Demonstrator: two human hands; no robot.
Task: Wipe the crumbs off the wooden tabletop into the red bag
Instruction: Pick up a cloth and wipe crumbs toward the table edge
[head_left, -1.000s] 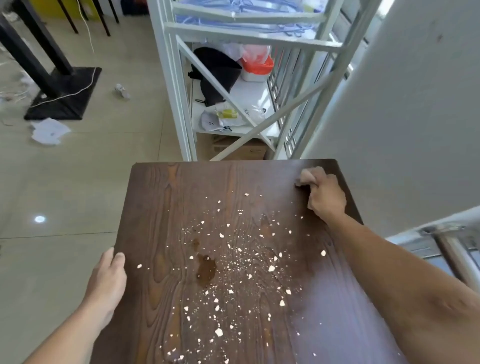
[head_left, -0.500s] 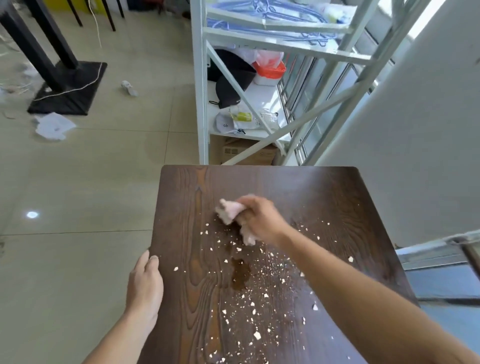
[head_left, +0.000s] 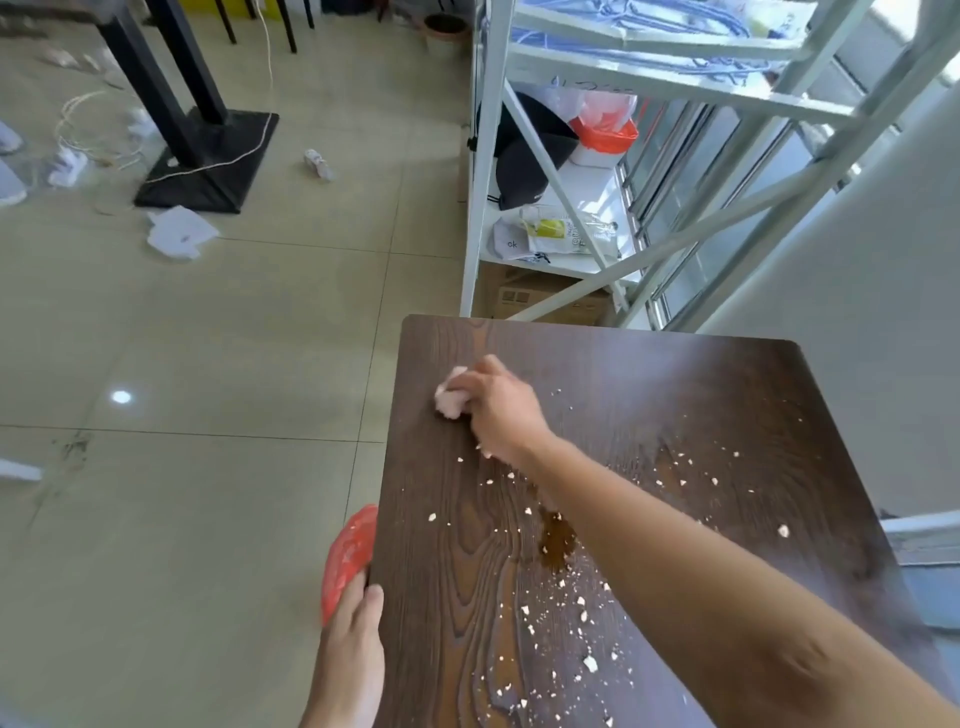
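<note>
Pale floor tiles (head_left: 208, 338) spread to the left of the wooden tabletop (head_left: 675, 395), with a white metal shelf rack (head_left: 491, 156) behind it and a black post base (head_left: 208, 161) farther off among scattered paper scraps.

Head view: half a second ago the right hand worked near the middle of the board; now it has swept across to the far left part, close to the left edge. A red bag (head_left: 348, 556) has also appeared at the left edge, where earlier only the bare left hand rested.

The right hand (head_left: 498, 408) is closed around a crumpled pinkish wipe (head_left: 451, 400), pressing it flat onto the wood, with the forearm stretched diagonally across the tabletop. The left hand (head_left: 350, 654) lies against the table's left edge, fingers pinning the bag's lower end against the edge.

Crumbs (head_left: 582, 608) remain strewn across the near and right parts of the board, around a dark wet stain (head_left: 558, 538). What the bag holds cannot be seen.
</note>
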